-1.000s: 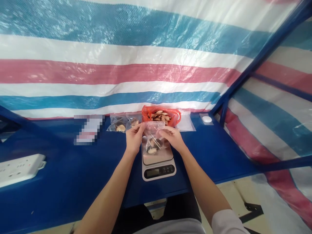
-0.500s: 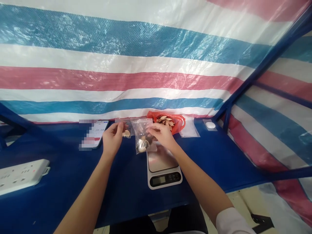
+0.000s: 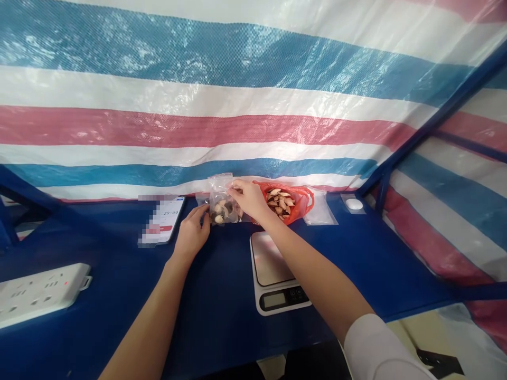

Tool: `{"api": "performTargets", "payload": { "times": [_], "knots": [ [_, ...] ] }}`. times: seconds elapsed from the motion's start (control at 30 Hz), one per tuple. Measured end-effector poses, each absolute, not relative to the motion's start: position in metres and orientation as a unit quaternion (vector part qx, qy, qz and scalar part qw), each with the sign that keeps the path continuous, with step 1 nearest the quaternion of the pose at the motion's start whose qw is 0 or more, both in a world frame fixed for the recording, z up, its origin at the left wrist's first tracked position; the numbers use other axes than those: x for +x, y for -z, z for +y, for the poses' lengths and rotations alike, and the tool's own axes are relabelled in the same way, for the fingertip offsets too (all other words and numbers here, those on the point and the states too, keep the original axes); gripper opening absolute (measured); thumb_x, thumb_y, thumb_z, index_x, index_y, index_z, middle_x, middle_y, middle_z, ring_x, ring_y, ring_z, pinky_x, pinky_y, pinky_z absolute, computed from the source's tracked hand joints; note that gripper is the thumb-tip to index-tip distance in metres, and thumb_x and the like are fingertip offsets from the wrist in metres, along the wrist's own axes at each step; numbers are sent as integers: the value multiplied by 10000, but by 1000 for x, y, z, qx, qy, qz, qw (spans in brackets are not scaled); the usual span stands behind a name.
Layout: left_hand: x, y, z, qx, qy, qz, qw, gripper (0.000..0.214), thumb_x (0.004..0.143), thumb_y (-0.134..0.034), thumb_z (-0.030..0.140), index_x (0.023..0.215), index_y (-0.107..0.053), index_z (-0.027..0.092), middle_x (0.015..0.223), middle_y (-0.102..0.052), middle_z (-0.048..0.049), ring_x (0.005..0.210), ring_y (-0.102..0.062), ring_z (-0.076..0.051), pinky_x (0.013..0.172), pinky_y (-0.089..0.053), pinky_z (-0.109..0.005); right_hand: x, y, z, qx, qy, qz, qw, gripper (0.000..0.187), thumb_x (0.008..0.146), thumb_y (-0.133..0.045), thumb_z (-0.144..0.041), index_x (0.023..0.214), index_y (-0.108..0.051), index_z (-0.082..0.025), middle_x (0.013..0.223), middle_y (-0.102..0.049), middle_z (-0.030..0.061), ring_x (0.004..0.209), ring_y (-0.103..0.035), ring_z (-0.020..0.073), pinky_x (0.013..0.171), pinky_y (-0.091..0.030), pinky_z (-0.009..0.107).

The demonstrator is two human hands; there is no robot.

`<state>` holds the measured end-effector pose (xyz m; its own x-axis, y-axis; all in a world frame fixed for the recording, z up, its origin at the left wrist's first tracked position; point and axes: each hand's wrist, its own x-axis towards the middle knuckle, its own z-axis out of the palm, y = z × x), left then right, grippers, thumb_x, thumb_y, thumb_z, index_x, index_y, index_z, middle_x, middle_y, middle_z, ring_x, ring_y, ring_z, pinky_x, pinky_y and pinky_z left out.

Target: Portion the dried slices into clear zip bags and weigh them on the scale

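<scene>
My right hand (image 3: 249, 199) pinches the upper part of a clear zip bag (image 3: 222, 203) that holds pale and dark dried slices. The bag hangs low over the back of the blue table, in front of another clear bag that it mostly hides. My left hand (image 3: 193, 230) is at that pair's left side, fingers stretched forward and thumb apart, touching or almost touching the plastic. Right of my right hand, a red plastic bag (image 3: 298, 212) lies open with many brown dried slices (image 3: 280, 202) inside. A white kitchen scale (image 3: 273, 264) is partly covered by my right forearm.
A phone (image 3: 165, 220) showing a timer lies left of my left hand. The white power strip (image 3: 43, 291) is at the table's left. Flat clear bags (image 3: 321, 208) and a round white object (image 3: 354, 204) lie at the back right. Striped sheeting (image 3: 222, 129) rises behind.
My right hand has carried the zip bag back and left, away from the scale, onto the other bag. My left hand has loosened from a pinch. The view has shifted slightly.
</scene>
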<state>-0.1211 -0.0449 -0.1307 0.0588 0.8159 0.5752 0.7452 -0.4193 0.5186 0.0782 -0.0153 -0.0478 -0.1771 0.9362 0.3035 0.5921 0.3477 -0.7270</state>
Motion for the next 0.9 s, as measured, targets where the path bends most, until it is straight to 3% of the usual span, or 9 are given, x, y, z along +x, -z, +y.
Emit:
{"api": "performTargets", "payload": {
  "times": [0.3,0.4,0.53,0.7,0.8,0.9],
  "knots": [
    [-124,132,-47,732,-417,533,80,396,916,-511,357,1205,-695,159,1307,-693,-155,1172,-683,-313,1045,-550,-459,61,57,10,-568,-157,-760,276,338,955,-527,-176,1245,-698,-210,1199,-759,98,1156,-690,287,999,-542,414],
    [-126,134,-47,744,-400,528,86,439,904,-552,392,1262,-675,168,1368,-659,-155,1213,-663,-326,1064,-541,-472,59,52,6,-591,-149,-752,252,461,942,-533,-160,1400,-580,-143,1267,-721,142,1179,-675,324,997,-546,435],
    [-125,135,-47,750,-396,522,86,457,916,-554,406,1281,-668,156,1380,-651,-163,1245,-647,-329,1110,-506,-486,59,46,-7,-583,-117,-765,248,607,948,-502,-149,1545,-394,-136,1529,-517,165,1251,-628,332,1028,-541,475],
    [-124,134,-46,746,-405,522,87,464,926,-553,419,1281,-672,144,1383,-646,-172,1244,-649,-329,1120,-498,-476,65,55,-20,-449,-63,-871,187,409,949,-507,-119,1340,-617,-160,1583,-454,137,1447,-451,297,1151,-456,463],
    [-126,134,-46,742,-404,527,90,471,918,-571,412,1298,-665,151,1391,-644,-163,1253,-643,-332,1135,-483,-488,69,66,-22,-389,-55,-908,148,458,924,-597,-157,1381,-592,-120,1564,-479,166,1477,-414,309,1210,-383,455],
    [-131,135,-46,744,-394,530,100,471,910,-573,379,1325,-653,171,1406,-641,-142,1277,-630,-333,1149,-470,-502,71,73,-21,-381,-71,-914,118,534,904,-633,-148,1431,-554,-122,1587,-453,169,1458,-450,316,1180,-426,445]
  ]
}}
